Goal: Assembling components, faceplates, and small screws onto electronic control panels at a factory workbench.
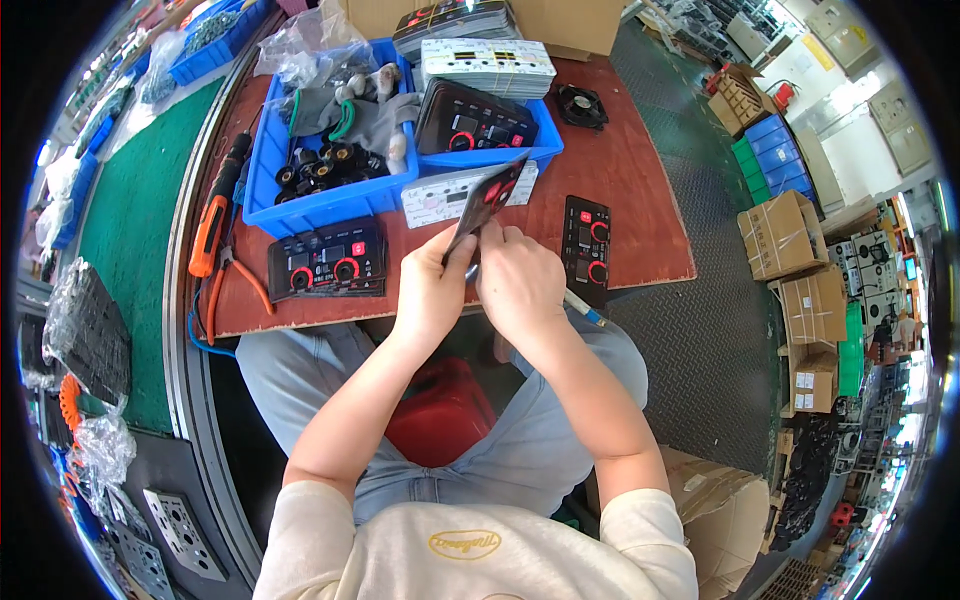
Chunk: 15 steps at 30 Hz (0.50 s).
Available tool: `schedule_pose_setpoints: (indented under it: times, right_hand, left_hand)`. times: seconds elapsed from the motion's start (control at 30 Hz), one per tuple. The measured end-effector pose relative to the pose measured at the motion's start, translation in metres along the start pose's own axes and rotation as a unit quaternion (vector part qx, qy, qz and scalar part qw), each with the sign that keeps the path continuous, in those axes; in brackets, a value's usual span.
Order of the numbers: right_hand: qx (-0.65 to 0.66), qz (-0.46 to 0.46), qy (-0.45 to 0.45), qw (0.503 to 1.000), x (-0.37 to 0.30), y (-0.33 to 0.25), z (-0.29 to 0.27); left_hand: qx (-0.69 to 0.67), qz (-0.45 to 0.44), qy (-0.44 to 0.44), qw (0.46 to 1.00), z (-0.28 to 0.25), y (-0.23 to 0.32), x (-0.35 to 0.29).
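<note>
I hold a thin black panel label [488, 203] with red round marks, tilted up on edge above the wooden table [640, 190]. My left hand [430, 285] pinches its lower edge from the left. My right hand [520, 280] grips it from the right and also holds a slim tool with a blue tip [584, 308] that sticks out toward the right. A stack of black front panels with red knobs [327, 260] lies to the left of my hands. A single black panel [586, 243] lies to the right.
Two blue bins stand behind: the left bin [320, 205] holds black knobs and grey gloves, the right bin [490, 155] holds a black panel. A white label sheet [440, 197] leans against them. An orange screwdriver [212, 225] and pliers [235, 280] lie at left. Cardboard boxes [780, 235] stand on the floor at right.
</note>
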State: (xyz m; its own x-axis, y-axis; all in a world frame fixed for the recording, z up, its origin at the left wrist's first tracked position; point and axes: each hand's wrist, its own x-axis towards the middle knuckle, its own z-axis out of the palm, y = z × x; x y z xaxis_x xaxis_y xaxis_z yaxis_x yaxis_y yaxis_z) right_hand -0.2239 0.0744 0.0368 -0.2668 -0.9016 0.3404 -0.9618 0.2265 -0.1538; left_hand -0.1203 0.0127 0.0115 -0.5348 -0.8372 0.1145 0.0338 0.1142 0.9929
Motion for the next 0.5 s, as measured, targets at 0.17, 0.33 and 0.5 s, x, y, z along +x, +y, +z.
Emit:
schedule_pose_setpoints:
  times: [0.17, 0.33, 0.5]
  right_hand:
    - [0.143, 0.041, -0.052, 0.988, 0.001, 0.019, -0.028]
    - [0.579, 0.137, -0.107, 0.796, 0.007, 0.047, -0.03]
    - [0.674, 0.214, -0.214, 0.674, 0.007, 0.043, -0.023]
  left_hand:
    - [-0.151, -0.141, 0.002, 0.978, -0.019, 0.005, 0.013]
    - [-0.354, -0.246, -0.053, 0.901, -0.027, 0.028, 0.01]
    - [-0.377, -0.278, -0.075, 0.88, -0.029, 0.034, 0.007]
